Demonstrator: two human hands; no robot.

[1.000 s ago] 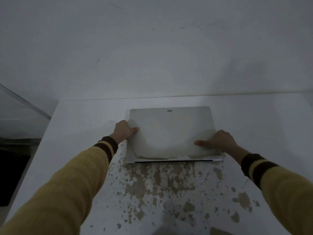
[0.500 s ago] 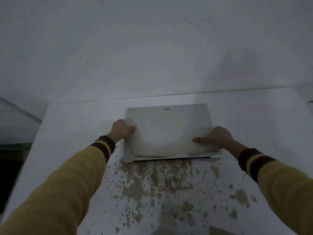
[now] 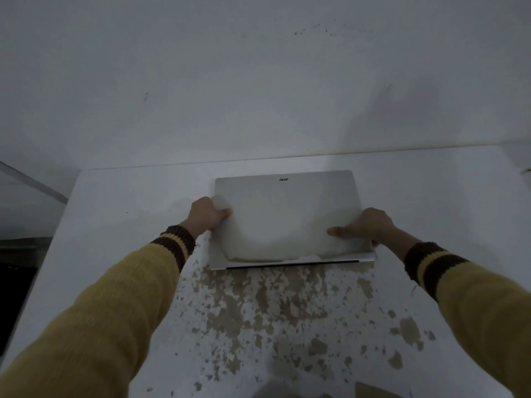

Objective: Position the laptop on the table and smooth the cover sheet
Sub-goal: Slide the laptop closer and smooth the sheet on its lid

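While both hands grip a closed silver laptop (image 3: 287, 196) from either side, I watch it lie flat on a white table (image 3: 129, 214) near the far edge, its lid up and the small dark logo close to the wall (image 3: 258, 81). A pale sheet (image 3: 281, 239) covers the nearer part of the lid; its front edge is ragged and stops just short of the laptop's near edge, where a bare strip of shiny metal shows. The sheet looks slightly wavy along that edge, not fully flat.

My left hand (image 3: 205, 215) is clamped on the laptop's left side, thumb pressed on top of the sheet and the other fingers curled over the edge, where I cannot see their tips. My right hand (image 3: 367, 228) is clamped on the right side near the front corner, thumb stretched inward across the sheet and the fingers wrapped down the edge. The two hands are well apart, one at each side of the lid.

Both arms reach forward in mustard-yellow sleeves (image 3: 115, 311) with dark brown striped cuffs. On the table between me and the laptop, the white surface is worn away in a wide patch (image 3: 258, 311) of brown flecks that runs right up to the laptop's near edge. A clear angled panel (image 3: 26, 185) stands off the table's left side. The wall behind is plain white with a few dark specks.
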